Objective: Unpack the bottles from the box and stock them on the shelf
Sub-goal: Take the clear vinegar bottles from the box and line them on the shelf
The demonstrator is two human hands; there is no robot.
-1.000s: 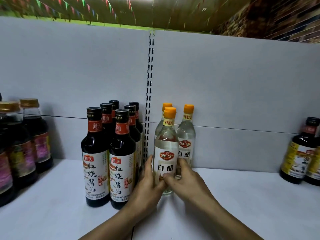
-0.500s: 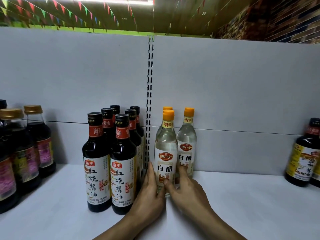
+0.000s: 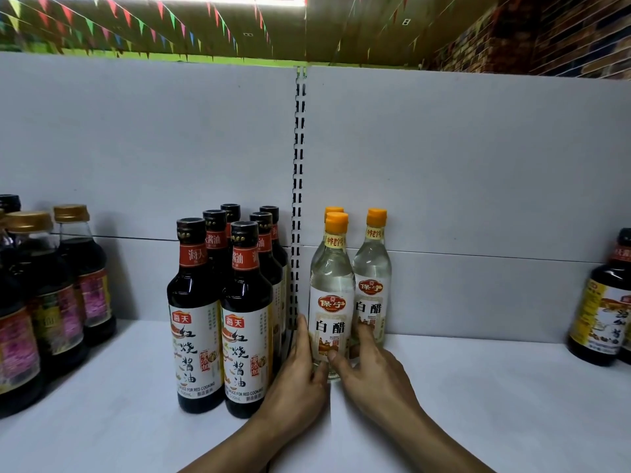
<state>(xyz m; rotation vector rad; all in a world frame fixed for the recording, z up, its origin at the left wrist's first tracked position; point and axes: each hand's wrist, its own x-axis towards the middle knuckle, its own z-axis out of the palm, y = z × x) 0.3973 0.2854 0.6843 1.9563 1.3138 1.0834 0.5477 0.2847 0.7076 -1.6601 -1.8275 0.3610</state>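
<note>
The front white vinegar bottle (image 3: 330, 302), held low between the curled fingers of the left hand (image 3: 296, 384) and right hand (image 3: 374, 377) on the shelf (image 3: 495, 397) just right of the soy sauce bottles (image 3: 244, 302), could have been tipped into the rear vinegar bottles (image 3: 374, 268) by a hard shove.

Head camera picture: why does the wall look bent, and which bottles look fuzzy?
Head view: the wide lens bows the back panel; the front vinegar bottle shows a sharp label; the yellow-label bottle at the right edge is smeared.
</note>
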